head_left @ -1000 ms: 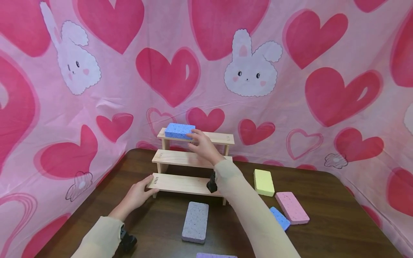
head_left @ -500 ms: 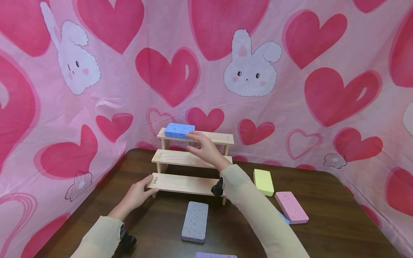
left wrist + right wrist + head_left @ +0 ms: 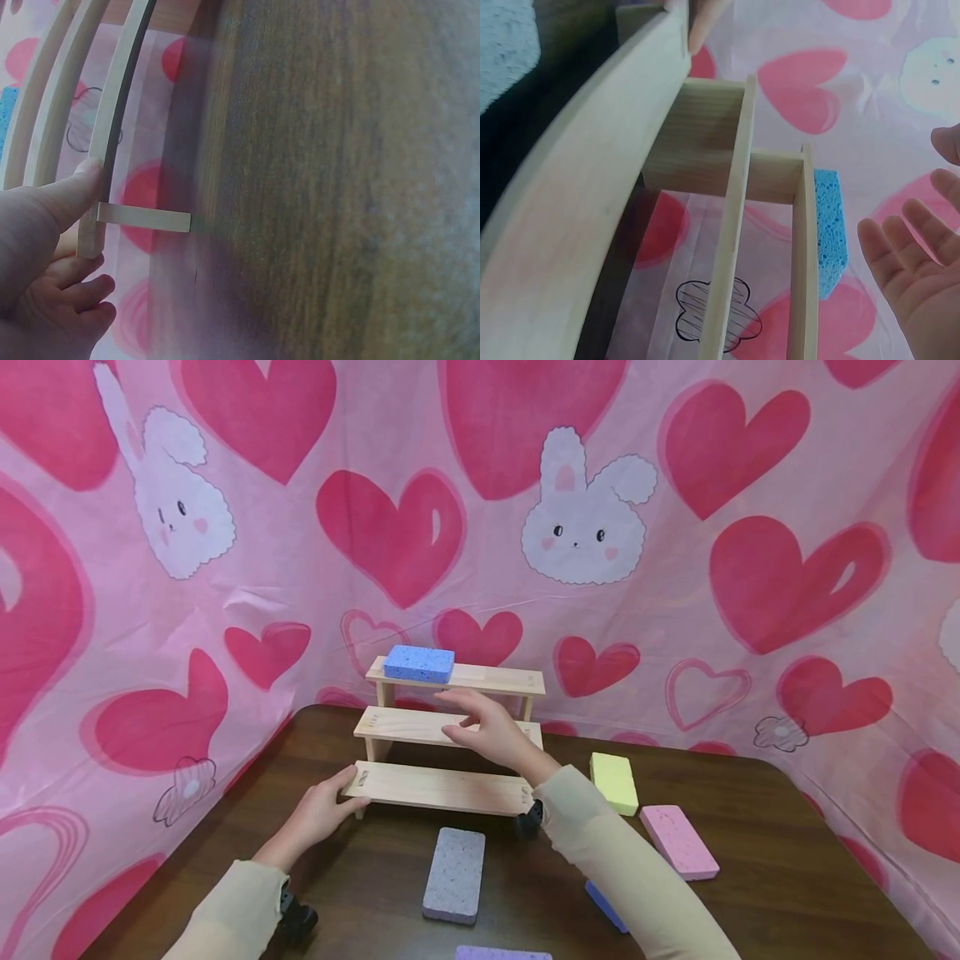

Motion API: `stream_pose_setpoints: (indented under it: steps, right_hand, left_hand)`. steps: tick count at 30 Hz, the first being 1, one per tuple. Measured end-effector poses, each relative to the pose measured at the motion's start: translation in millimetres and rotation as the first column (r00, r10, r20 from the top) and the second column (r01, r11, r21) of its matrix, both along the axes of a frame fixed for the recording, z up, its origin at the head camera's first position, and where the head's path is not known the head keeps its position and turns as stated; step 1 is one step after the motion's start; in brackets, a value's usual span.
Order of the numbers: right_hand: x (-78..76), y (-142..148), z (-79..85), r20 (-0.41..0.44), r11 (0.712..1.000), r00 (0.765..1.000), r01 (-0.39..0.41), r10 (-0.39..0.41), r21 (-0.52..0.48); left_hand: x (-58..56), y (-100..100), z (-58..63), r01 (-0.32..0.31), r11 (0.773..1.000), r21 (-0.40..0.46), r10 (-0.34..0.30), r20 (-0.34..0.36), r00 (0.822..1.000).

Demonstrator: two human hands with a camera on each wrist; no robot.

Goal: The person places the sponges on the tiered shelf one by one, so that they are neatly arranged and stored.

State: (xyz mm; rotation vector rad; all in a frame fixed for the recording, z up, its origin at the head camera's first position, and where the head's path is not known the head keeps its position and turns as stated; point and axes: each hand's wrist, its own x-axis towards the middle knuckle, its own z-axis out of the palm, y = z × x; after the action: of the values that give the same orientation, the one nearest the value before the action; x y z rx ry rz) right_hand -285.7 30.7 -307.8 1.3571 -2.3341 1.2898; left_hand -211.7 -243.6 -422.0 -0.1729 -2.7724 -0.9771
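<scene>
"What surrounds you?"

"Pink cloth (image 3: 491,577), filling the frame from left edge to right above the table (image 3: 765,810), scattered with red hearts (image 3: 798,581)."

"Any other figures on it?"

"I see a white rabbit (image 3: 583,531) at upper centre, a second rabbit (image 3: 180,506) at upper left, and outlined flowers (image 3: 780,734) at right and lower left."

"And your table?"

"Dark brown wood grain with rounded far corners, spanning my lower frame; its surface shines pale at right in my left wrist view."
</scene>
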Motion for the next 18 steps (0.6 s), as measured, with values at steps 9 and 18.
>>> stream_pose_setpoints:
  steps: [9, 18]
  right_hand:
    - [14.5, 13.3, -10.0, 0.047, 0.997, 0.996, -0.081, 0.081, 0.000]
    - [41.3, 24.4, -2.7, 0.047, 0.994, 0.994, -0.101, 0.100, 0.031]
  left_hand:
    - [-1.5, 0.8, 2.0, 0.003, 1.000, -0.010, -0.004, -0.015, 1.000]
    - [-0.9, 0.5, 1.2, 0.000, 1.000, -0.009, 0.000, -0.018, 1.000]
